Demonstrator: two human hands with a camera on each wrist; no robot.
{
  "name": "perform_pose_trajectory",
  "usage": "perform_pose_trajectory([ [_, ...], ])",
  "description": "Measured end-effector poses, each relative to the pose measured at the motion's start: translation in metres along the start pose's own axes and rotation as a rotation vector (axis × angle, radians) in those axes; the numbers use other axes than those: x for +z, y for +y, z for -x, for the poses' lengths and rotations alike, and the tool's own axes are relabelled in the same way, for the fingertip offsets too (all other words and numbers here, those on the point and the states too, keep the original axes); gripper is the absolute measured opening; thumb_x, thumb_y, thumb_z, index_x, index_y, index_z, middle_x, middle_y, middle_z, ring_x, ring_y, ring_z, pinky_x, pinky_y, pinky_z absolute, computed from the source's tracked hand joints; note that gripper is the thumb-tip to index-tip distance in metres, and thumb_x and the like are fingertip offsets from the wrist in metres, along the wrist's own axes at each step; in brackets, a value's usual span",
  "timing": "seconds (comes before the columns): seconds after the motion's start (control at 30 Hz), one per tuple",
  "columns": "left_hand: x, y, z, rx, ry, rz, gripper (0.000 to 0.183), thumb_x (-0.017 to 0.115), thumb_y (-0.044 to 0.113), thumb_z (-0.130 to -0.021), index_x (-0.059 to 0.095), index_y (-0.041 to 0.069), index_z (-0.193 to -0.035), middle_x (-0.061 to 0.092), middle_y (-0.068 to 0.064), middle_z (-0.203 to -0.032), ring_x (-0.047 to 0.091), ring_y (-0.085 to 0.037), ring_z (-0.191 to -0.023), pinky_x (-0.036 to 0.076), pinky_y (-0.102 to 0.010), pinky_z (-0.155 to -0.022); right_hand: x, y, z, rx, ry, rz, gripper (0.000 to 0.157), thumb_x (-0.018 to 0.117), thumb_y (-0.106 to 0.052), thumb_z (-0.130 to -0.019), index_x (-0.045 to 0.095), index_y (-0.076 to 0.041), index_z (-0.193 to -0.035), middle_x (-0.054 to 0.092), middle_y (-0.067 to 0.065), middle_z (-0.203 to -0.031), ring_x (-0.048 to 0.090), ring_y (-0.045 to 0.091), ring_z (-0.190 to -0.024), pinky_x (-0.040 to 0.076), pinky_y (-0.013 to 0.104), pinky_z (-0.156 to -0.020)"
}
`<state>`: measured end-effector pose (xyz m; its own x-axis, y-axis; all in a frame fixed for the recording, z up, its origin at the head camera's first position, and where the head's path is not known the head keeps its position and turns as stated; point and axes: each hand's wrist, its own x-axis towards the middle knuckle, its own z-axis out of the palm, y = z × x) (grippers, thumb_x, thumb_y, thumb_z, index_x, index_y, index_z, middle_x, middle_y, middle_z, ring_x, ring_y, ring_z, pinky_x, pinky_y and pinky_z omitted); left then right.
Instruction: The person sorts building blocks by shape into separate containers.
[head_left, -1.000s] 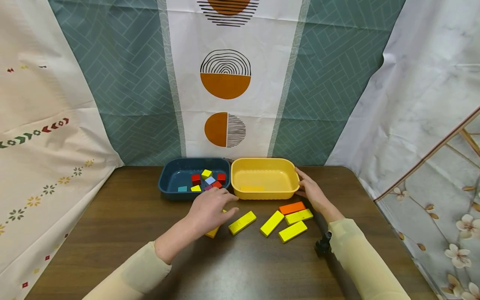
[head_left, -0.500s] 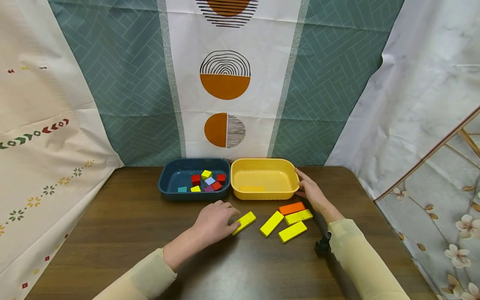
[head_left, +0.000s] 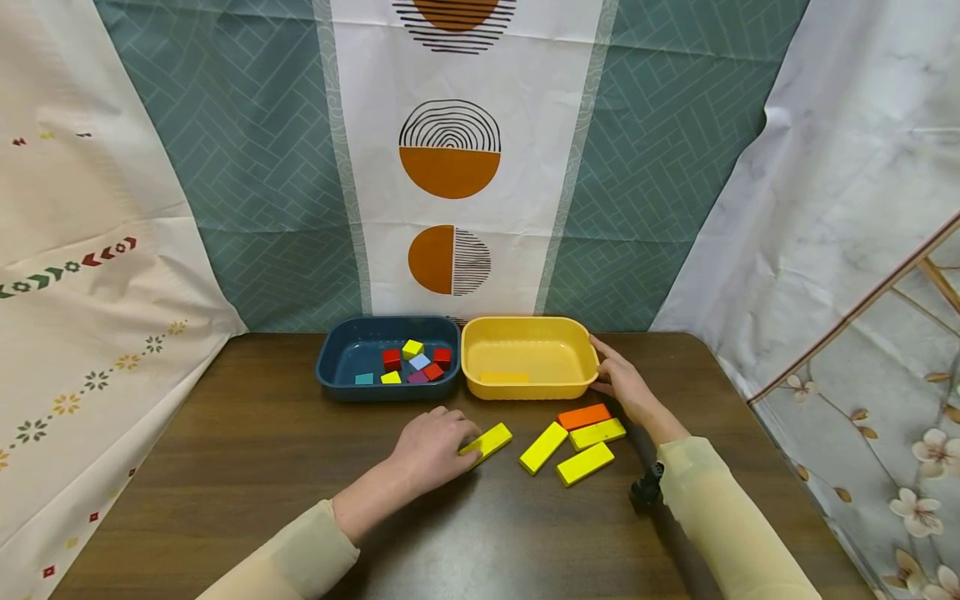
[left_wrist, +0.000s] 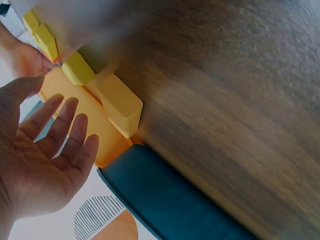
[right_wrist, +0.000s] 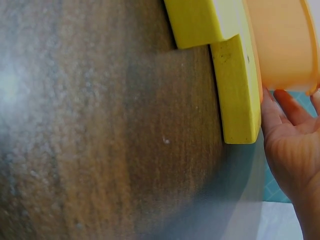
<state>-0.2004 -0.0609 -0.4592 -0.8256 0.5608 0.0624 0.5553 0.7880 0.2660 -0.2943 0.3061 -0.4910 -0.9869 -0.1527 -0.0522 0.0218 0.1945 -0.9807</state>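
Observation:
My left hand [head_left: 438, 446] is low over the table, fingers relaxed, its thumb overlapping the near end of a yellow block [head_left: 495, 440] in the head view. In the left wrist view its fingers are spread and loosely bent, holding nothing. An orange-yellow block [left_wrist: 120, 102] lies by that hand, hidden under it in the head view. My right hand [head_left: 626, 387] rests against the right end of a yellow tray [head_left: 531, 391], thumb and fingers fairly straight along its outer wall. One yellow block [head_left: 504, 377] lies inside this tray.
A dark blue tray [head_left: 382, 393] beside the yellow one holds several small coloured cubes. Near my right forearm lie an orange block [head_left: 584, 417] and 3 yellow blocks [head_left: 543, 447]. A patterned cloth [head_left: 450, 200] hangs behind the trays.
My left hand has moved right and slightly toward me, away from the blue tray's front, and lowered by the yellow block. The orange-yellow block became covered. My right hand stays at the tray.

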Motion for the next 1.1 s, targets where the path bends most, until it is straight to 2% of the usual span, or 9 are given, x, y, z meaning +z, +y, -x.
perform_pose_trajectory([
  [0.23,0.003,-0.001,-0.001,0.001,0.007,0.002,0.036,0.077,0.038,-0.09,0.077,0.017,-0.119,0.071,0.002,-0.106,0.055,-0.015,-0.09,0.051,-0.032,-0.077,0.0,-0.001,-0.001,0.025,0.022,-0.004,0.069,0.036,-0.005,-0.099,0.021,-0.021,-0.165,0.014,0.001,-0.171,0.037,0.037,-0.143,0.038,0.055,-0.112],
  [0.67,0.007,0.0,-0.002,-0.03,0.007,0.011,0.036,0.079,0.036,-0.088,0.077,0.017,-0.118,0.07,0.003,-0.103,0.054,-0.015,-0.088,0.051,-0.032,-0.076,0.001,-0.002,0.001,0.022,0.013,0.0,0.07,0.036,-0.006,-0.099,0.02,-0.022,-0.165,0.013,-0.001,-0.171,0.036,0.036,-0.144,0.037,0.055,-0.113],
  [1.1,0.013,0.009,-0.007,-0.058,-0.009,-0.163,0.044,0.081,0.047,-0.084,0.078,0.012,-0.11,0.067,0.0,-0.092,0.05,-0.019,-0.082,0.047,-0.034,-0.071,0.0,0.0,-0.001,0.017,0.017,0.006,0.07,0.036,-0.005,-0.098,0.021,-0.021,-0.165,0.013,-0.003,-0.17,0.038,0.034,-0.143,0.04,0.053,-0.111],
])
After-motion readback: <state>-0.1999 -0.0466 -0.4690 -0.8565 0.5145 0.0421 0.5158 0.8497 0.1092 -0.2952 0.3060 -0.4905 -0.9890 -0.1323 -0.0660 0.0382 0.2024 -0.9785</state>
